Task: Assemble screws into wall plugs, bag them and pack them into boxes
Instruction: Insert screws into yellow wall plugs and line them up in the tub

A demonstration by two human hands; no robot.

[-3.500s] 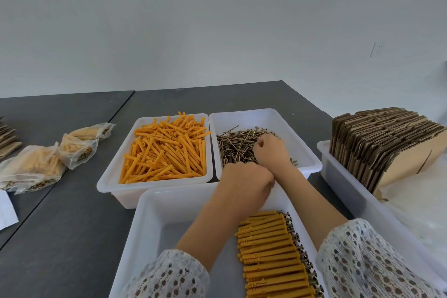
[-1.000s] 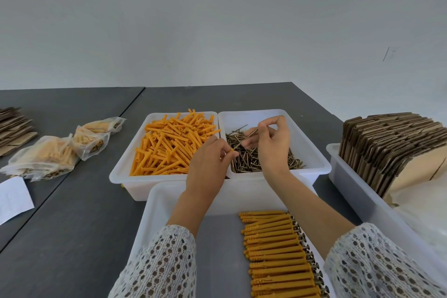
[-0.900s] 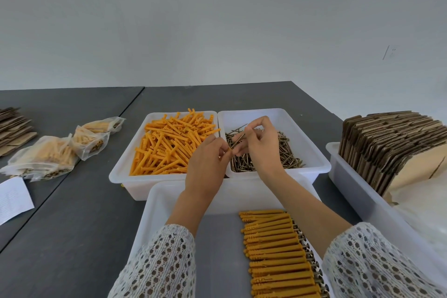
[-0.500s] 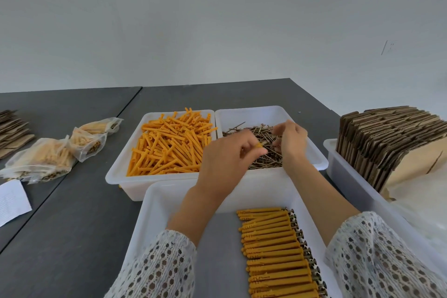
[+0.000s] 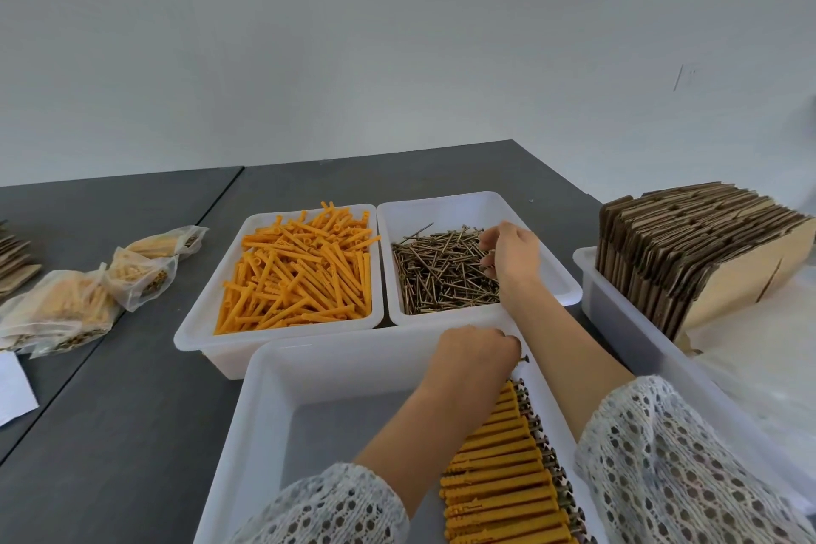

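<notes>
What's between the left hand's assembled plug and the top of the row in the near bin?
Nothing visible. The left hand holds the assembled plug just beyond the far end of the row in the near bin; the bin floor there looks bare, though the hand hides part of it.

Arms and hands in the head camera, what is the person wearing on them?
Both arms wear white openwork knit sleeves with a honeycomb pattern of holes: left sleeve, right sleeve. The forearms are uncovered. The left hand and right hand are bare, with no gloves.
</notes>
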